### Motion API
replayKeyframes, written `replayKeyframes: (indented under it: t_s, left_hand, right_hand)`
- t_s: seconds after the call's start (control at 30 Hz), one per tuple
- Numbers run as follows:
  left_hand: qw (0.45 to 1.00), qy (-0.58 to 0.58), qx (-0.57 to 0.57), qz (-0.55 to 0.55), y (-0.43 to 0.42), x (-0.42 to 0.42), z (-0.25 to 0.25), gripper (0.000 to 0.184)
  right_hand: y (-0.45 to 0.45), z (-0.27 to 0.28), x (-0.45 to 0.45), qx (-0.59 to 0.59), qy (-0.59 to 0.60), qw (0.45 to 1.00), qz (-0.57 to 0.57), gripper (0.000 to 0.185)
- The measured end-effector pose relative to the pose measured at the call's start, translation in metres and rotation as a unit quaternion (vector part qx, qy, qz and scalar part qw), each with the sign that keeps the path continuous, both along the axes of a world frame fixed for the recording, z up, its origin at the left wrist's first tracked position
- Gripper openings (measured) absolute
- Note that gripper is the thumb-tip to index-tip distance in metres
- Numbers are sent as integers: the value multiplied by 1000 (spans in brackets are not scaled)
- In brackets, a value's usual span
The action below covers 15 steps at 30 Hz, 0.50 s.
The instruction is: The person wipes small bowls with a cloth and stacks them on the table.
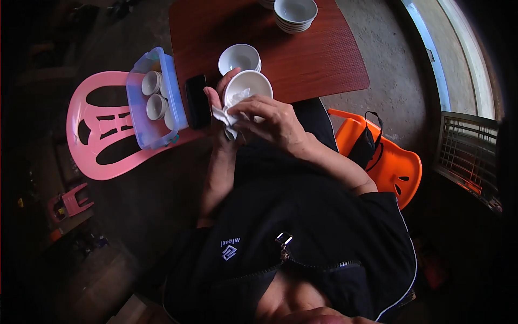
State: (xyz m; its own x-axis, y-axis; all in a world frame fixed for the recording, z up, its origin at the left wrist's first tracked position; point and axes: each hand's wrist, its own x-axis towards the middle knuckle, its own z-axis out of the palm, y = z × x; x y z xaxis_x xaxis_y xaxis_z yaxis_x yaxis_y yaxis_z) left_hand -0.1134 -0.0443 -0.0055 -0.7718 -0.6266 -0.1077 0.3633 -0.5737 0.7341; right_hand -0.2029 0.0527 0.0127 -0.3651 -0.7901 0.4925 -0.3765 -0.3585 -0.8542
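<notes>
A white bowl point(263, 81) is held by my left hand point(215, 100), its thumb near the rim and the other fingers mostly hidden behind it. The bowl is tilted with its inside facing me. My right hand point(275, 121) pinches a crumpled white tissue point(227, 117), part of which reaches into the bowl. Just beyond the held bowl, a small stack of white bowls point(239, 56) stands on the reddish-brown table point(318, 65). To the left of my left hand lies a black, phone-like flat object point(197, 102) at the table's edge.
Another stack of white bowls point(295, 12) stands at the table's far side. On the left, a translucent blue plastic bin point(145, 127) with several small white bowls point(156, 107) rests on a pink chair point(89, 156). An orange chair point(399, 167) with a black bag point(364, 146) is at right.
</notes>
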Motion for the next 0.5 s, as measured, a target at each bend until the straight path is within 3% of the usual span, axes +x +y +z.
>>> replayKeyframes:
  t_s: [0.13, 0.17, 0.2, 0.23, 0.27, 0.3, 0.33, 0.43, 0.5]
  left_hand:
    - [984, -21, -175, 29, 5, 2, -6, 68]
    - [975, -25, -218, 33, 6, 1, -8, 66]
    - [964, -29, -262, 37, 7, 0, -7, 64]
    - [985, -11, -168, 29, 8, 0, -5, 58]
    - [963, -84, -239, 95, 13, -2, -3, 51]
    - [795, -219, -544, 154, 14, -3, 3, 48]
    - [959, -79, -230, 141, 25, -9, 13, 49]
    - [930, -112, -307, 167, 26, -8, 2, 52]
    - [905, -113, -369, 180, 18, -6, -4, 50]
  right_hand:
    - [-1, -3, 1, -5, -15, 1000, 1, 26]
    - [-1, 0, -2, 44, -75, 996, 13, 24]
    - [-7, 0, -1, 14, -148, 989, -12, 22]
    - [-14, 0, 0, -18, -220, 975, -34, 21]
    - [-18, -3, 1, -12, -321, 946, -48, 20]
    - [-20, -1, -2, -11, -402, 914, -43, 18]
    - [-25, -10, -3, -41, -446, 892, -53, 19]
    - [-27, -13, 3, -80, -578, 811, -39, 20]
    - [-22, -7, 8, -51, -493, 868, -31, 18]
